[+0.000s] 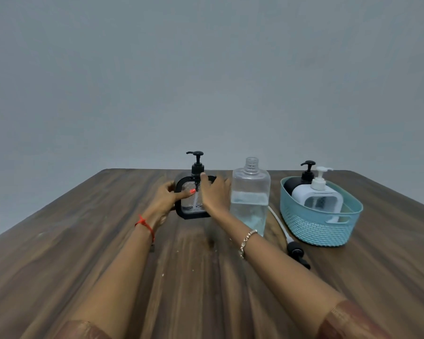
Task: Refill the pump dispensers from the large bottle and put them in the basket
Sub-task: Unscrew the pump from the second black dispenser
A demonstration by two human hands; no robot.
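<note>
Here both hands close on the black-framed pump dispenser (192, 204), which stands upright near the far middle of the wooden table (83, 241). The left hand (165, 195) wraps its left side, with fingers (185, 193) curled across the clear front panel; the right hand (214, 194) presses its right side, thumb up by the black pump collar. Just to the right, almost touching the right hand, stands the large bottle (251, 199), uncapped, clear, and roughly half full of liquid. Right of that again, a little apart, sits the blue basket (318, 228), already holding a black dispenser (298, 183) at the back and a white dispenser (317, 195) in front of it. Between bottle and basket a loose pump head (295, 250) lies on the table, its white tube (278, 223) running back toward the bottle's base. The near half of the table and the whole left side lie bare; the far edge runs close behind the dispenser and bottle, and the basket sits well in from the right edge. The right hand hides much of the held dispenser's right side, and its liquid level is hard to make out
</note>
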